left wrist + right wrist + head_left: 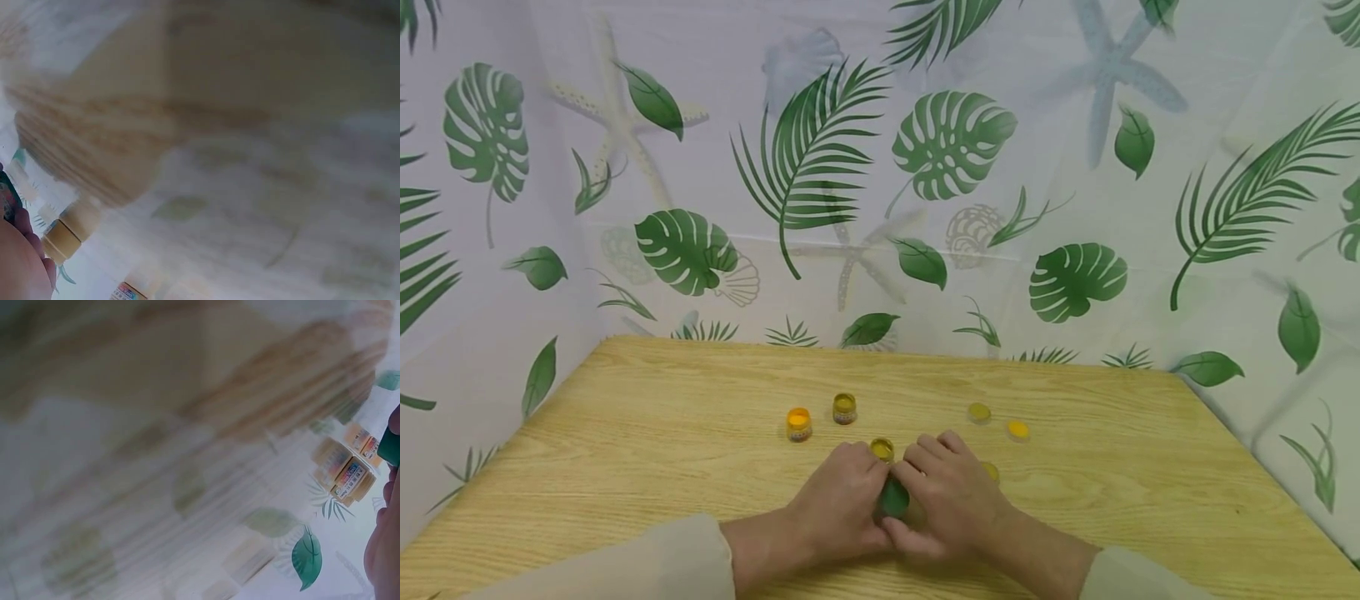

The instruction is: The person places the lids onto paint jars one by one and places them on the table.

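Note:
A small green paint jar [894, 498] is between my two hands near the front of the table, partly covered by fingers. My left hand [844, 500] grips it from the left, and my right hand [953, 500] grips it from the right with curled fingers. In the left wrist view the jar [9, 195] shows at the left edge; in the right wrist view the green jar [390, 447] is cut off by the frame. Just beyond the fingers stands an uncapped dark-yellow paint jar [882, 449].
Farther back stand an uncapped orange-yellow jar [799, 424] and an uncapped olive-yellow jar [844, 408]. Toward the right lie an olive lid [979, 413] and a yellow lid [1018, 430]. Another lid [991, 472] is partly behind my right hand. A leaf-printed cloth [955, 275] hangs behind the table.

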The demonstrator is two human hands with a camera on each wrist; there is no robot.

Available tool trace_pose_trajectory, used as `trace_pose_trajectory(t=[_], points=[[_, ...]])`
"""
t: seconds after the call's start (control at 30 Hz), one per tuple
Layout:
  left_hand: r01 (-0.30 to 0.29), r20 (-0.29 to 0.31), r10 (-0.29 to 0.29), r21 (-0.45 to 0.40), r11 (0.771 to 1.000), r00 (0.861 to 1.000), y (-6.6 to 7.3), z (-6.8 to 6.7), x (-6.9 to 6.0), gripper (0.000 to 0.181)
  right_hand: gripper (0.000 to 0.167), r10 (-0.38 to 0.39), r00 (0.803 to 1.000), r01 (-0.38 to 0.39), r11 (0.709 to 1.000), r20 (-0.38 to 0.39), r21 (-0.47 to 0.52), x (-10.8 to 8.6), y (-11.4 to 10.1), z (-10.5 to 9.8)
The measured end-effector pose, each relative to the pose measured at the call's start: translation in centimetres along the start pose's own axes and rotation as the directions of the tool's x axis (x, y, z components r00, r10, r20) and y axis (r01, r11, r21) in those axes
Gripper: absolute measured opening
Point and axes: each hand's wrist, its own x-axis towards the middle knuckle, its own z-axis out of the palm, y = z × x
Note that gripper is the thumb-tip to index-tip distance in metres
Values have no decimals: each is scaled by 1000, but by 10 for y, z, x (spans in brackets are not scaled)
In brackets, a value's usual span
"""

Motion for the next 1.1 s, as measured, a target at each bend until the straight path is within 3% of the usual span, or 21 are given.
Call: trace_pose_trajectory(t=[0.2,0.43,0.83,1.1], points=[[38,52,-37,-8,999,998,-1,0,0,43,34,-21,1000,21,1000,5,-15,1,-1,-1],[28,31,-28,8,1000,999,0,0,1,41,31,-40,999,40,999,-17,-35,2,-1,-1],[10,51,-10,13,1000,999,1,-1,1,41,32,-32,999,32,999,6,-23,1,-2,-3],[-23,54,22,14,1000,998,2,1,0,39,34,-92,993,91,996,-76,-24,3,-2,-1]])
